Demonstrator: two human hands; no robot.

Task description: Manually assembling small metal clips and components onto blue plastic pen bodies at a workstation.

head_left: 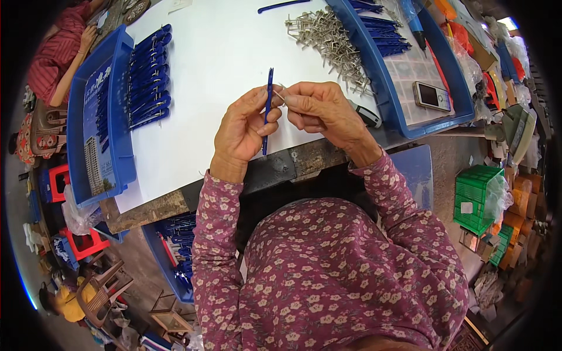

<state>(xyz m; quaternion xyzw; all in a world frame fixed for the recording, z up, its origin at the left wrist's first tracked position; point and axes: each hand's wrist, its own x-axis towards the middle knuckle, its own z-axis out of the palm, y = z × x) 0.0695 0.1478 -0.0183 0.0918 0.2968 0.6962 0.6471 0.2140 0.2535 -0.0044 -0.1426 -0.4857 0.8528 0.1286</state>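
My left hand (pixel 243 126) grips a slim dark blue plastic strip (pixel 268 111), held nearly upright above the near edge of the white-topped table (pixel 216 52). Close beside it, my right hand (pixel 325 111) pinches a small silvery metal pin (pixel 278 95), its tip at or near the strip; whether they touch I cannot tell. A heap of similar metal pieces (pixel 331 44) lies beyond my right hand. To the left, a row of blue strips with metal bits (pixel 149 79) lies beside a blue tray. Another single blue strip (pixel 284 6) rests at the far edge.
A blue tray (pixel 126 167) stands at the table's left. The right blue tray (pixel 404 126) holds blue strips and a mobile phone (pixel 432 95). A dark-handled tool (pixel 366 114) lies behind my right wrist. Another person (pixel 58 52) sits far left. Green crates (pixel 477 196) stand on the floor.
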